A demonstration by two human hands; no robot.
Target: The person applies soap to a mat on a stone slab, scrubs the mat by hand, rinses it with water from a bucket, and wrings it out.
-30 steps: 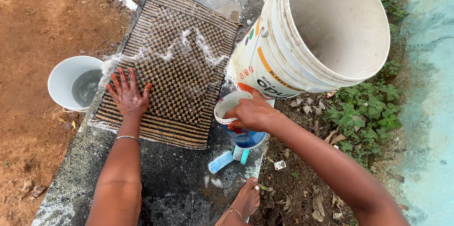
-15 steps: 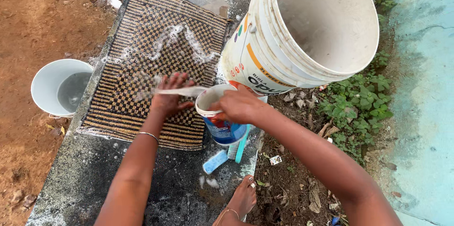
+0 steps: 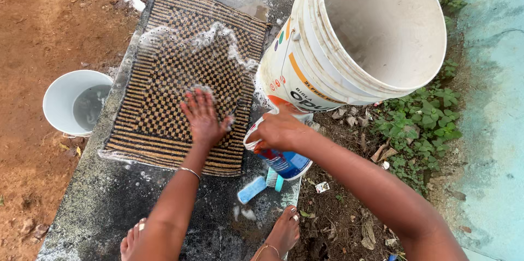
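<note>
The stone slab (image 3: 180, 206) runs from 6 to 12 o'clock; bare wet surface lies toward 6. The large white bucket (image 3: 349, 37) tilts at 1 o'clock, at the slab's right edge. The soapy checkered mat (image 3: 180, 48) reaches the slab's left edge. A small white tub (image 3: 63, 97) stands off-slab at 9 o'clock. The left hand (image 3: 203, 116) lies open, flat on the mat. The right hand (image 3: 281, 130) grips a tilted blue-and-white cup (image 3: 278, 154) just right of the mat. The scrub brush (image 3: 261, 183) lies below the cup.

Left hand (image 3: 203, 114) on soapy mat (image 3: 164, 75)
</note>
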